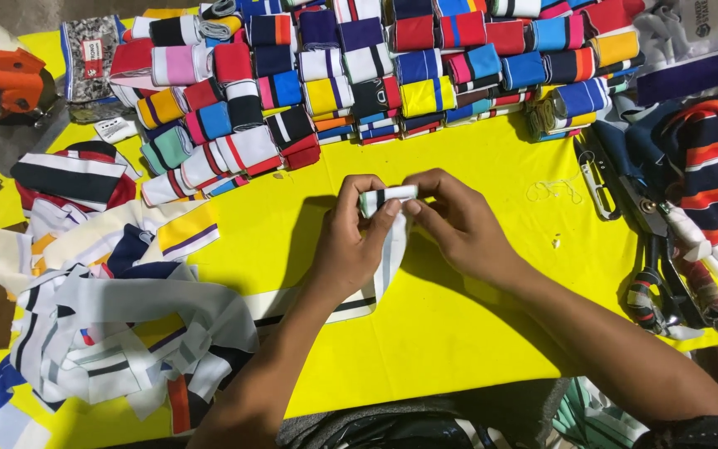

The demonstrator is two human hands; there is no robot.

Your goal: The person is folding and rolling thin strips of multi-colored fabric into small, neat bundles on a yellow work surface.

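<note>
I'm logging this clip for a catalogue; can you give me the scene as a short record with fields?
surface: yellow table
left hand: pinches the white striped band, fingers closed on it
right hand: pinches the same band's folded top
white striped band: its tail hangs down to the table
behind: folded coloured bands in rows
left side: loose fabric strips
right side: scissors

Garment workshop
Folded striped collar bands point(376, 75) fill the yellow worktop's point(475, 316) far edge; tailor's shears point(654, 249) lie near its right edge.
</note>
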